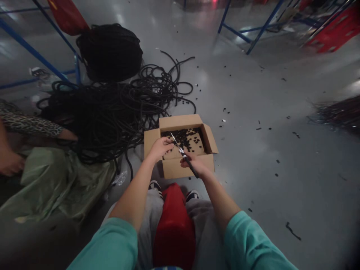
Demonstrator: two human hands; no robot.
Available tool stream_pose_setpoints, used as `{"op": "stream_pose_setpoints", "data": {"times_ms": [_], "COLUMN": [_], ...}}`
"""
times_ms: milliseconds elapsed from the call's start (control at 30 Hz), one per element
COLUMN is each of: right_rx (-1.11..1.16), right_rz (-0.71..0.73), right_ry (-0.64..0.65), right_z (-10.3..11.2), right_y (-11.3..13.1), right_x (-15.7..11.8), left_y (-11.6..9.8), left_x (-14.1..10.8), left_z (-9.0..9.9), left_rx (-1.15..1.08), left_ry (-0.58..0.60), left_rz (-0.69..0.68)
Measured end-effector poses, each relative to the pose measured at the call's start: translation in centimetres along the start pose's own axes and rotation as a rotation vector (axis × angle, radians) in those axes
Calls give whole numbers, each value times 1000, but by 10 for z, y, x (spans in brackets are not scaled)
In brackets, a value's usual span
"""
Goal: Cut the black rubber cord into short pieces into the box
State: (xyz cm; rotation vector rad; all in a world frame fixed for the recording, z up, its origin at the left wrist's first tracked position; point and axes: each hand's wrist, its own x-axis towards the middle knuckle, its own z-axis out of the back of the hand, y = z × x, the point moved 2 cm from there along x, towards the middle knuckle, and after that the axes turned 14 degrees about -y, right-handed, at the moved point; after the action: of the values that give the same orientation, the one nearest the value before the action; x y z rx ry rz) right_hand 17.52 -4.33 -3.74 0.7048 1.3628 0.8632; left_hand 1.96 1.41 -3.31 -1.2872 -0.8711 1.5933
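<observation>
My right hand (194, 164) is closed around scissors (185, 155) with black handles and thin silver blades. Their blades point up and left, over an open cardboard box (185, 120). Close to the blade, my left hand (162, 147) has its thumb and fingers drawn together; whatever is between them is too small to make out. Both hands are above the near part of the box. Many small black pieces (184, 139) lie inside it, mostly toward the back.
Loose black cord (112, 108) is heaped left of the box, with a large black coil (110, 52) behind. Another person's hand (11, 163) is at left by a green plastic sheet (62, 180). Blue metal frames (239, 33) stand farther back. Black scraps dot the floor.
</observation>
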Motion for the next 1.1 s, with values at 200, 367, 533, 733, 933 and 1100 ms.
{"op": "stream_pose_setpoints", "data": {"times_ms": [200,367,533,733,933,1100], "right_rx": [-10,-20,-20,-20,8,43], "right_rz": [1,22,53,5,7,-86], "right_ry": [14,0,-5,8,37,44], "right_z": [1,-1,-2,-3,-5,-6], "right_y": [2,1,-3,0,4,-2], "right_x": [-1,0,2,0,-3,0], "left_y": [-1,-3,4,7,0,-5], "left_x": [0,0,3,8,4,0], "left_z": [0,0,-1,-1,-6,-8], "left_rx": [25,103,153,344,465,576], "left_ry": [-28,-56,-95,-175,-185,-243], "left_rz": [-52,-70,-146,-290,-305,-310]}}
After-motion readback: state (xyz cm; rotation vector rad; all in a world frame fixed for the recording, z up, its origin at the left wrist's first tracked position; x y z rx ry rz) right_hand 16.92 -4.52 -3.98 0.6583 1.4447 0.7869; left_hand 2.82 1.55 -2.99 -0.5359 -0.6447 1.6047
